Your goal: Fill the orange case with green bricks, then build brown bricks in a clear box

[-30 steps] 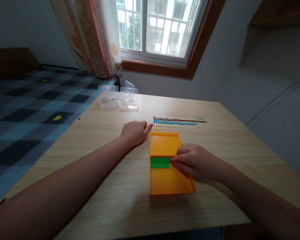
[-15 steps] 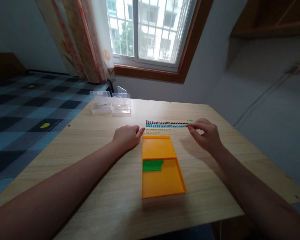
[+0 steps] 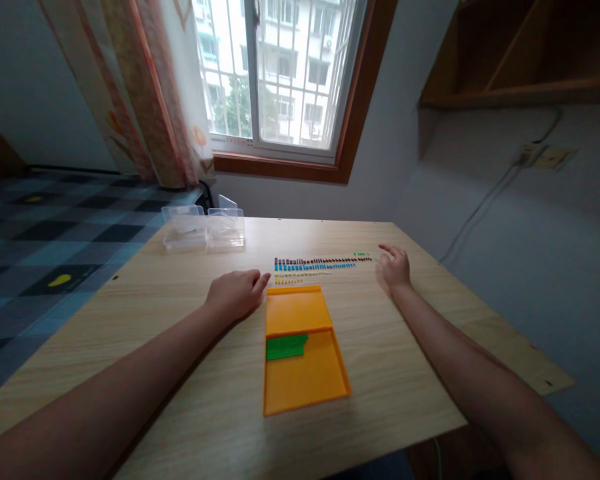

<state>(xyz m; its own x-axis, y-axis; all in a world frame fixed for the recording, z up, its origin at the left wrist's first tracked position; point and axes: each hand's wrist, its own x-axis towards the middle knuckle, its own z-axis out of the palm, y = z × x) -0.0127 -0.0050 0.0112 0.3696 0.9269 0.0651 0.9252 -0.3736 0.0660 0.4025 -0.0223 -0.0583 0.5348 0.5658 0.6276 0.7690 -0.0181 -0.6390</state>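
Green strips lay in the orange tray

Through the head camera I saw the green strips in the far-left corner of the near section of the orange tray, near the near edge of the worktop. Rows of tiny pieces ran beyond it. The left hand lay curled by their left end; the right hand was just beside their right end, forefinger out. I couldn't tell whether either hand's fingers grasped anything. Clear boxes stood by the far-left corner.
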